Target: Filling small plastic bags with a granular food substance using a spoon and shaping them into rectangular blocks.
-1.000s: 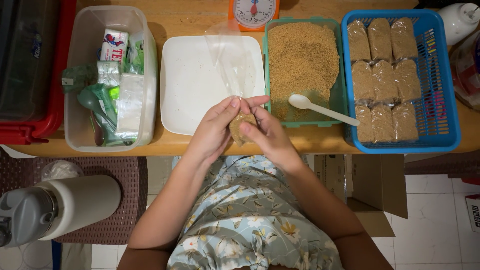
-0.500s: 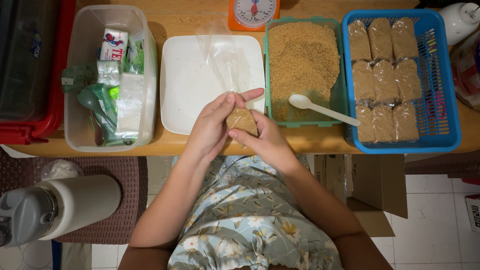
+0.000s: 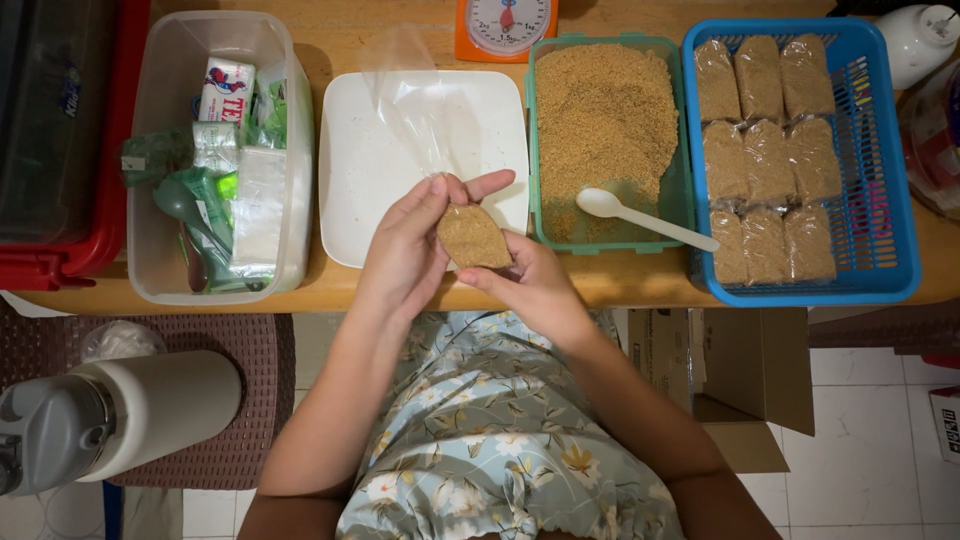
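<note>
I see the small clear bag of brown granules (image 3: 473, 236) held just above the near edge of the wooden table (image 3: 600, 290), in front of the white square tray (image 3: 370, 190). Its filled part now faces the camera flat and broad, and the empty upper length of clear film stands up over the tray. The left hand (image 3: 405, 255) is closed around the bag's left side, thumb and fingers pinching near its top; the right hand (image 3: 535, 290) is clamped on it from below and the right, thumb across the lower edge. Both hands grip it, neither is spread open.

Compared with 1 s ago, the bag has come out from between the palms: then it was almost buried between both hands, and 0.5 s ago only a small square face showed. I judge the granules have been pressed down and evened into a compact pad, while the neck looks unsealed.

Outward, nothing else has shifted: the green tray of loose granules (image 3: 603, 120) with the white spoon (image 3: 650, 218) lying at its near edge, the blue basket (image 3: 890, 200) holding 9 filled packets (image 3: 765, 160), the orange scale (image 3: 505, 25) behind, and the clear tub of supplies (image 3: 215, 160) at the left.
</note>
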